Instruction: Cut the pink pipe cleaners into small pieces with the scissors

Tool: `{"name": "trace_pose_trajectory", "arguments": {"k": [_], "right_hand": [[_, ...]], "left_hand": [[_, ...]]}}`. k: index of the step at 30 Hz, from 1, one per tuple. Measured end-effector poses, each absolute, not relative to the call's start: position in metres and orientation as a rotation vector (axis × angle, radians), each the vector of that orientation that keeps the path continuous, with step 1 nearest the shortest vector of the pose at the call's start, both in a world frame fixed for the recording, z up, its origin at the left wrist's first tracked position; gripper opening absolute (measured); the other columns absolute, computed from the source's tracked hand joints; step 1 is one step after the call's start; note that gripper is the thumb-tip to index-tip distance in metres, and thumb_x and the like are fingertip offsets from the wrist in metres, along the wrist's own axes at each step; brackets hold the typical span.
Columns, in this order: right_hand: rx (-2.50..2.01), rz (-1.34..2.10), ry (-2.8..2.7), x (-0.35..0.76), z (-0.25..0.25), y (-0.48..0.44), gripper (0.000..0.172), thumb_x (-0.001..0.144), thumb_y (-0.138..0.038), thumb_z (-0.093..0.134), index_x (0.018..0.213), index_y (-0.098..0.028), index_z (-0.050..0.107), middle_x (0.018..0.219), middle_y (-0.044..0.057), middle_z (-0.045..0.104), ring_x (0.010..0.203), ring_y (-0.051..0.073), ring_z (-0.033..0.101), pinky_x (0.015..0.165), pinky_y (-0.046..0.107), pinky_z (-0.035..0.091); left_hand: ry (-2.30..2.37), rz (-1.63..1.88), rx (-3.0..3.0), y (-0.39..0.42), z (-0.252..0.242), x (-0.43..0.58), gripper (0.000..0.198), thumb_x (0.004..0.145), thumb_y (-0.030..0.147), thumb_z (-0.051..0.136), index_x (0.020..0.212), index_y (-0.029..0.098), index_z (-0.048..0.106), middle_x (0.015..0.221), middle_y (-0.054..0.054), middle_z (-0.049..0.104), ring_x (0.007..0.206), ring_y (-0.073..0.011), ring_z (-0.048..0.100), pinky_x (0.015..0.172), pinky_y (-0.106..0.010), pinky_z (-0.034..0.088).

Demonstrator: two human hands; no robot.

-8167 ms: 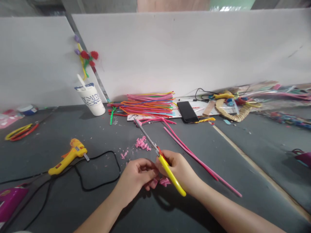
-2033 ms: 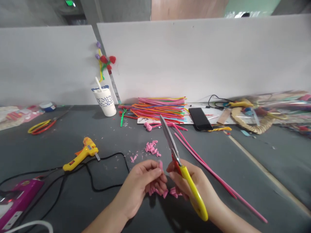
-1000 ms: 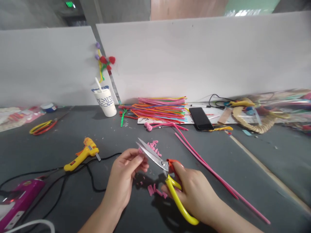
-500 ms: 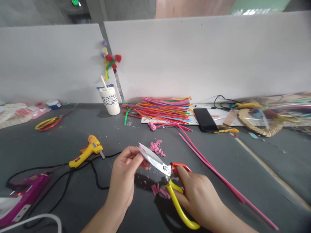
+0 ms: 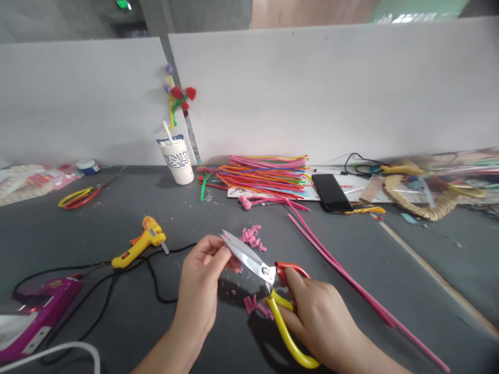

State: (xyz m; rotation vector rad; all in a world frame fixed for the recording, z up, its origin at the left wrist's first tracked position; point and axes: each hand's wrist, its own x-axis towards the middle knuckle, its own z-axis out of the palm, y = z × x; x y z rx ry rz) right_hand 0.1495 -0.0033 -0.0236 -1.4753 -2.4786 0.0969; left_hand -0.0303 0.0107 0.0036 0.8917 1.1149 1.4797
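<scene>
My right hand (image 5: 317, 311) is wrapped around the handles of a pair of scissors (image 5: 249, 258), one handle red and one yellow. The blades point up and left and look nearly closed. At their tips, my left hand (image 5: 205, 272) pinches a pink pipe cleaner, mostly hidden by fingers and blades, with only a speck of pink showing. Behind the blades lies a small heap of cut pink pieces (image 5: 251, 237). More pink snippets (image 5: 253, 305) are scattered below the scissors, between my hands.
Long pink pipe cleaners (image 5: 343, 272) stretch across the right side. A colourful bundle of stems (image 5: 265, 175), a phone (image 5: 331, 192) and a white cup (image 5: 178, 161) stand along the back. Left are a yellow glue gun (image 5: 140, 241), cords and a purple power strip (image 5: 50, 314).
The scissor blades have come closer together at the tips near my left fingers. Both hands stay in almost the same place; the view has shifted very slightly.
</scene>
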Motion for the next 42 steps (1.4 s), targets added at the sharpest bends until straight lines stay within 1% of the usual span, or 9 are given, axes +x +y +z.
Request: {"name": "trace_pose_trajectory", "arguments": {"k": [9, 21, 26, 30, 32, 34, 38, 40, 42], "right_hand": [[-1.439, 0.078, -2.482, 0.149, -0.026, -0.002, 0.023, 0.081, -0.042, 0.045, 0.079, -0.02, 0.041, 0.053, -0.002, 0.056, 0.044, 0.017, 0.055, 0.043, 0.026, 0.024], [-1.467, 0.15, -2.482, 0.149, -0.025, -0.003, 0.021, 0.081, -0.041, 0.045, 0.076, -0.021, 0.041, 0.052, -0.002, 0.055, 0.043, 0.017, 0.053, 0.043, 0.026, 0.023], [-1.51, 0.164, -2.461, 0.149, -0.026, -0.003, 0.026, 0.081, -0.046, 0.044, 0.072, -0.022, 0.04, 0.05, -0.002, 0.054, 0.042, 0.017, 0.051, 0.042, 0.026, 0.021], [-1.518, 0.212, -2.426, 0.151, -0.027, 0.0, 0.03, 0.08, -0.049, 0.043, 0.068, -0.022, 0.04, 0.049, -0.002, 0.052, 0.04, 0.015, 0.046, 0.043, 0.025, 0.019], [-1.527, 0.342, -2.374, 0.151, -0.026, 0.001, 0.032, 0.078, -0.05, 0.045, 0.065, -0.022, 0.039, 0.048, -0.004, 0.048, 0.039, 0.012, 0.041, 0.042, 0.025, 0.019], [-1.532, 0.564, -2.251, 0.15, -0.023, 0.003, 0.033, 0.075, -0.05, 0.049, 0.062, -0.022, 0.037, 0.046, -0.006, 0.043, 0.04, 0.01, 0.036, 0.041, 0.023, 0.02], [-1.475, 1.061, -1.838, 0.146, -0.012, 0.004, 0.022, 0.076, -0.037, 0.046, 0.062, -0.02, 0.04, 0.05, -0.006, 0.043, 0.044, 0.008, 0.039, 0.042, 0.019, 0.029], [-1.445, 1.287, -1.632, 0.145, -0.007, 0.003, 0.018, 0.076, -0.036, 0.044, 0.068, -0.02, 0.044, 0.049, -0.006, 0.043, 0.042, 0.008, 0.04, 0.039, 0.018, 0.031], [-1.438, 1.463, -1.484, 0.144, -0.003, 0.003, 0.019, 0.075, -0.039, 0.045, 0.073, -0.02, 0.046, 0.047, -0.007, 0.043, 0.038, 0.008, 0.04, 0.034, 0.016, 0.029]], "left_hand": [[1.106, 1.492, 0.9, 0.011, 0.003, -0.03, 0.008, 0.076, 0.02, 0.057, 0.069, 0.016, 0.057, 0.061, 0.002, 0.059, 0.056, -0.009, 0.052, 0.054, -0.02, 0.042], [1.071, 1.505, 0.903, 0.012, 0.002, -0.031, 0.004, 0.076, 0.019, 0.057, 0.072, 0.018, 0.059, 0.065, 0.002, 0.06, 0.057, -0.0089, 0.053, 0.054, -0.02, 0.043], [1.066, 1.498, 0.93, 0.012, 0.002, -0.032, 0.005, 0.077, 0.018, 0.056, 0.073, 0.018, 0.059, 0.065, 0.002, 0.06, 0.058, -0.0092, 0.054, 0.055, -0.02, 0.044], [1.078, 1.495, 0.938, 0.012, 0.003, -0.034, 0.004, 0.076, 0.019, 0.057, 0.073, 0.018, 0.058, 0.065, 0.003, 0.06, 0.057, -0.0092, 0.054, 0.055, -0.02, 0.044], [1.072, 1.468, 0.926, 0.012, 0.004, -0.033, 0.005, 0.076, 0.019, 0.057, 0.072, 0.017, 0.058, 0.064, 0.002, 0.06, 0.056, -0.0087, 0.054, 0.055, -0.02, 0.044], [1.064, 1.375, 0.902, 0.012, 0.005, -0.031, 0.005, 0.076, 0.02, 0.057, 0.073, 0.016, 0.058, 0.064, 0.002, 0.06, 0.056, -0.0087, 0.054, 0.054, -0.02, 0.044], [1.006, 1.035, 0.849, 0.008, 0.004, -0.019, 0.006, 0.073, 0.02, 0.059, 0.073, 0.014, 0.057, 0.062, -0.001, 0.061, 0.053, -0.0102, 0.056, 0.052, -0.021, 0.044], [0.955, 0.89, 0.863, 0.006, 0.002, -0.012, 0.009, 0.073, 0.021, 0.059, 0.07, 0.013, 0.056, 0.06, -0.002, 0.061, 0.05, -0.0103, 0.056, 0.05, -0.022, 0.043], [0.904, 0.799, 0.885, 0.004, 0.0, -0.007, 0.01, 0.073, 0.022, 0.058, 0.069, 0.013, 0.056, 0.058, -0.003, 0.061, 0.049, -0.0103, 0.055, 0.05, -0.022, 0.043]]}}
